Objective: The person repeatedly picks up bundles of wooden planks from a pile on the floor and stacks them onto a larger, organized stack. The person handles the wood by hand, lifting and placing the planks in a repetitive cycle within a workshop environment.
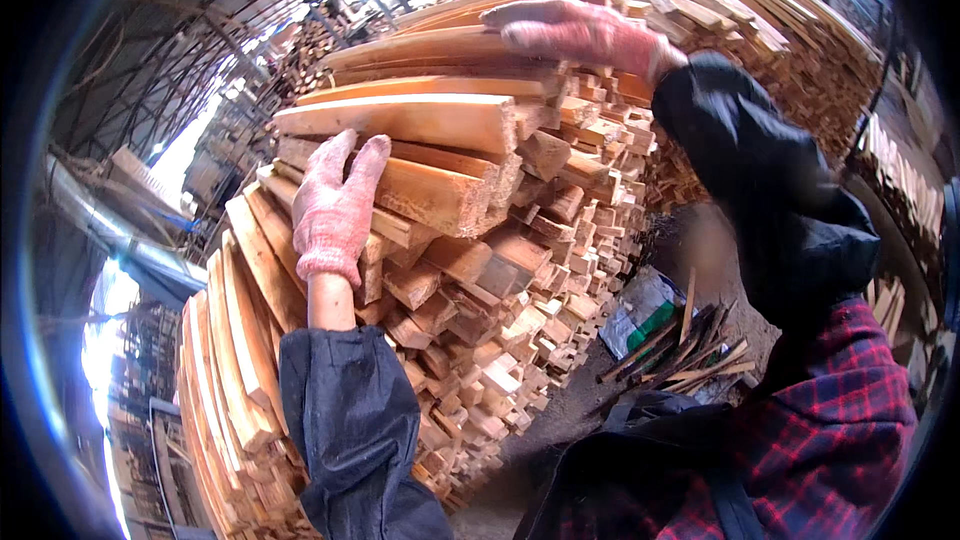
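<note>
My left hand (336,205), in a pinkish knitted glove, lies on the stack with its fingers apart. Its fingertips touch the lower edge of a pale wooden plank (400,118) on top. Just right of that hand, a thick wooden beam (430,190) shows its sawn end. My right hand (580,32), in a matching glove and slightly blurred, reaches across the far top of the stack. Its fingers are stretched out over the boards (450,48), and I cannot tell whether they touch. Dark sleeve covers wrap both forearms.
The big stack of sawn lumber (540,310) shows its cut ends toward me. On the floor at right lie thin wood scraps (690,350) beside a green and white bag (645,315). More timber piles (800,70) stand at the far right. A metal pipe (120,225) runs along the left.
</note>
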A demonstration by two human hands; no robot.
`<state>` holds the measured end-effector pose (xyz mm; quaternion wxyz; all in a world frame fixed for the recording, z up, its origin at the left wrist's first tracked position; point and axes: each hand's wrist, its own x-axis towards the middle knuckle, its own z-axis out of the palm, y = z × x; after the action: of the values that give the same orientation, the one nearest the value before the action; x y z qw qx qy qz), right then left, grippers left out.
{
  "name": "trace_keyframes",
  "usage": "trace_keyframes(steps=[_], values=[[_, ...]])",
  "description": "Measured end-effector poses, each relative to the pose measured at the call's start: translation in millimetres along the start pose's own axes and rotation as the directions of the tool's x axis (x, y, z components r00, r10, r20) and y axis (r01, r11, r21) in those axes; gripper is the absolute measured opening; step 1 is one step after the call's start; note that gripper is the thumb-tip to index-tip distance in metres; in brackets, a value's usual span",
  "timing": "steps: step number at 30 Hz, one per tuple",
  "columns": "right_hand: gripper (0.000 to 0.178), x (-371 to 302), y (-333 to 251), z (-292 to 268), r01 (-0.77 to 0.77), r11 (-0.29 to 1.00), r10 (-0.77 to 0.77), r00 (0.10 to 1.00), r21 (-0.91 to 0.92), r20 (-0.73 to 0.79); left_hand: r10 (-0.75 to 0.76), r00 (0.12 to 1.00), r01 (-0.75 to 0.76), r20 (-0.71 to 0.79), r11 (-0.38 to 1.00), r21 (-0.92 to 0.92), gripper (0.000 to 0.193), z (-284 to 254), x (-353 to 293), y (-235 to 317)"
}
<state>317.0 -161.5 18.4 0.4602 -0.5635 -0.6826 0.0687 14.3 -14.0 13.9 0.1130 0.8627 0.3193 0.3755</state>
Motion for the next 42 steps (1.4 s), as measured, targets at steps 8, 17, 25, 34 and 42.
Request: trace_keyframes(steps=[8,17,25,34,42], values=[[0.094,-39,4,65,0.185,0.725,-0.406,0.893,-0.663,-0.195,0.599,0.744,-0.643,0.298,0.517,0.566,0.035,30,36,-55],[0.069,-337,24,252,-0.311,0.911,0.186,0.895,-0.27,-0.405,-0.015,0.995,0.019,0.101,0.999,-0.038,0.053,19,-10,22],[0.056,-696,-132,238,-0.944,-0.122,0.938,-0.211,-0.308,0.275,0.322,0.862,-0.204,0.392,0.927,-0.313,0.052,40,-167,58],[0.054,-767,-95,216,-0.914,-0.327,0.944,-0.303,0.239,0.134,0.308,0.67,-0.105,0.676,0.94,-0.325,0.051,123,-222,132],[0.06,-792,-64,163,-0.889,-0.354,0.935,-0.342,0.291,0.095,0.321,0.604,-0.069,0.729,0.933,-0.354,0.05,191,-207,169]])
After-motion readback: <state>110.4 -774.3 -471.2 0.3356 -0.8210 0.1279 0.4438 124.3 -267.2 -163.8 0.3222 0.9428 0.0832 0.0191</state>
